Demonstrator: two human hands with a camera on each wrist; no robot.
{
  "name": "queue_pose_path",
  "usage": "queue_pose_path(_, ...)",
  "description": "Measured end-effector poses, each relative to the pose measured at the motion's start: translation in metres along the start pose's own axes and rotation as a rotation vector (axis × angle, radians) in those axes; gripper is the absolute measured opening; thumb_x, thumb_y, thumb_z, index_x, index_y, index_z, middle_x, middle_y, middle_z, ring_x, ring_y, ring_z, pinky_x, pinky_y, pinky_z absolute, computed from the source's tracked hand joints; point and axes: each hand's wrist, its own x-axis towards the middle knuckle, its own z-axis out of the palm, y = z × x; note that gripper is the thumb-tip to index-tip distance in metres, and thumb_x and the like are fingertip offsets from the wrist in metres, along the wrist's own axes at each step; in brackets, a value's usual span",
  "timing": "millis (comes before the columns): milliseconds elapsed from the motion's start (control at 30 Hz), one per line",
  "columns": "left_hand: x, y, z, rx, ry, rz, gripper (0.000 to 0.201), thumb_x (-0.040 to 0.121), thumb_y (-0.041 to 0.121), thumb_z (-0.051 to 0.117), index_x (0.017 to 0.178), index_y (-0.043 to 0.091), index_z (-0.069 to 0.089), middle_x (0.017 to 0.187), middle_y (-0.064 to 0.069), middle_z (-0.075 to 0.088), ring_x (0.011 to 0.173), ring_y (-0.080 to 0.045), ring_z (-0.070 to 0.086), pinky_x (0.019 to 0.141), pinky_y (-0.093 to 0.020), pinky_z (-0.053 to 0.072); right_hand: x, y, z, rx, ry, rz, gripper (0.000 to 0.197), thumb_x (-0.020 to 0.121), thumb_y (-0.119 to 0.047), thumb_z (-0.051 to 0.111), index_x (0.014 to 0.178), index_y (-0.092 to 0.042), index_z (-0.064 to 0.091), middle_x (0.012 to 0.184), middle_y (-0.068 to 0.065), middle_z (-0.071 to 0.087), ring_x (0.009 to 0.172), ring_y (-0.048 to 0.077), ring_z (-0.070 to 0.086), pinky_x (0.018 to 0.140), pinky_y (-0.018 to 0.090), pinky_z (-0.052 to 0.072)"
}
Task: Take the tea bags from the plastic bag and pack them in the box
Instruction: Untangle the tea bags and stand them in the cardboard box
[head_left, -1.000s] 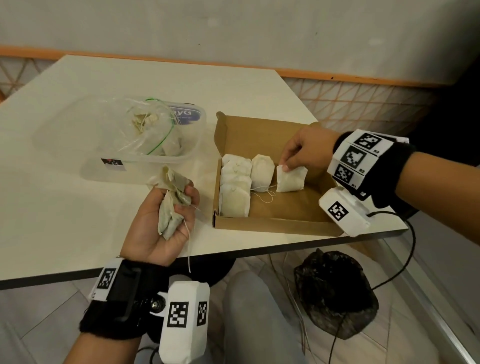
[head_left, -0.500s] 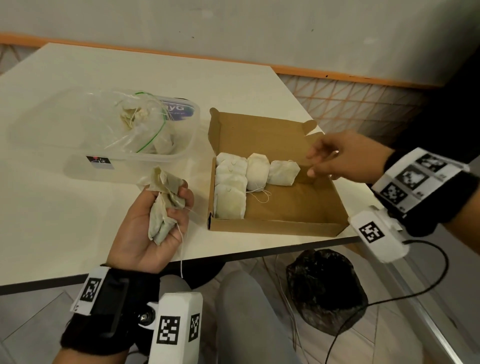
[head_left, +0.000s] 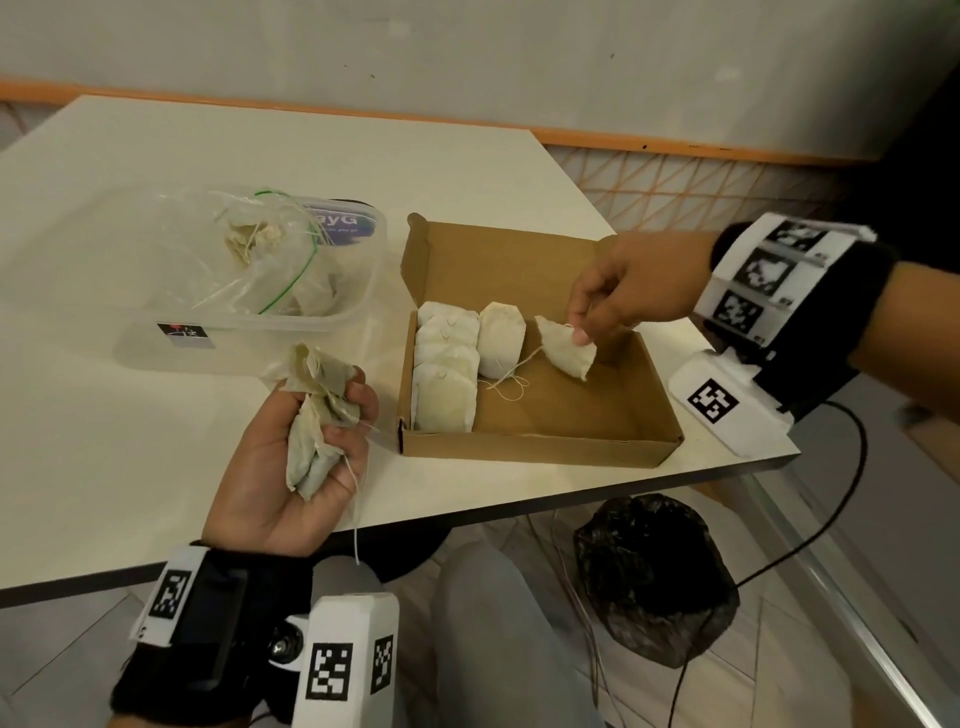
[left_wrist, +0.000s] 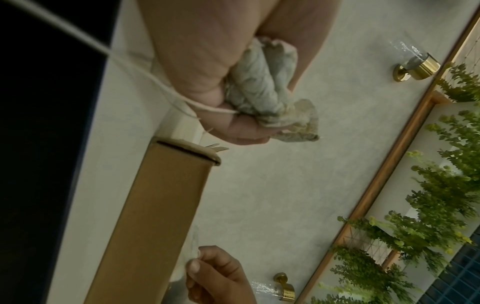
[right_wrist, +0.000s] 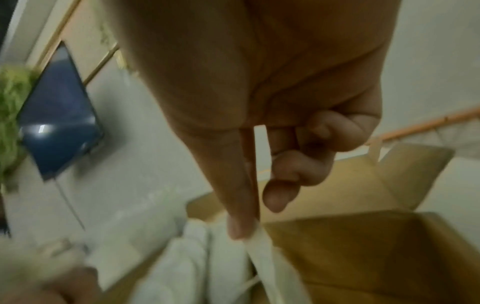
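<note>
An open brown cardboard box lies on the white table, with several tea bags packed along its left side. My right hand pinches the corner of one tea bag and holds it tilted just above the box floor; in the right wrist view thumb and forefinger nip its edge. Left of the box, my left hand grips a bunch of tea bags, palm up, with a string dangling. The clear plastic bag holding more tea bags lies in a plastic tub.
The box sits near the table's front right corner. A black bag lies on the floor under the table, with a black cable beside it. A wall with an orange rail runs behind the table.
One second ago my right hand laid a tea bag in the box, then let go and drew back right. Now it has returned and pinches that bag up by a corner. The left hand stays put.
</note>
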Motion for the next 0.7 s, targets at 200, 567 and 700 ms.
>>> queue_pose_path(200, -0.001, 0.001, 0.003, 0.003, -0.004, -0.003, 0.049, 0.104, 0.030, 0.027, 0.128, -0.008, 0.049, 0.122, -0.019, 0.054, 0.116, -0.021, 0.051, 0.089, -0.030, 0.045, 0.012, 0.007, 0.005, 0.031, -0.079, 0.043, 0.006, 0.071, -0.029, 0.077, 0.072, -0.024, 0.073, 0.063, -0.003, 0.064, 0.064, 0.012, 0.052, 0.071, 0.027, 0.044)
queue_pose_path(567, -0.002, -0.004, 0.003, -0.094, 0.068, 0.060, 0.028, 0.086, 0.013, 0.066, 0.107, -0.006, 0.064, 0.100, -0.015, 0.064, 0.091, -0.022, 0.065, 0.062, -0.026, 0.054, 0.025, 0.009, 0.011, 0.060, 0.118, 0.113, 0.008, 0.073, -0.026, 0.077, 0.073, -0.023, 0.070, 0.040, -0.012, 0.054, 0.040, -0.001, 0.048, 0.055, 0.019, 0.040)
queue_pose_path(700, -0.003, -0.010, 0.013, -0.107, 0.108, 0.152, 0.052, 0.053, 0.004, 0.088, 0.098, -0.003, 0.063, 0.086, -0.009, 0.063, 0.073, -0.017, 0.067, 0.044, -0.020, 0.051, 0.015, -0.003, 0.005, -0.039, 0.155, 0.139, 0.019, 0.077, -0.030, 0.073, 0.090, -0.018, 0.067, 0.056, -0.010, 0.058, 0.055, 0.001, 0.051, 0.057, 0.021, 0.037)
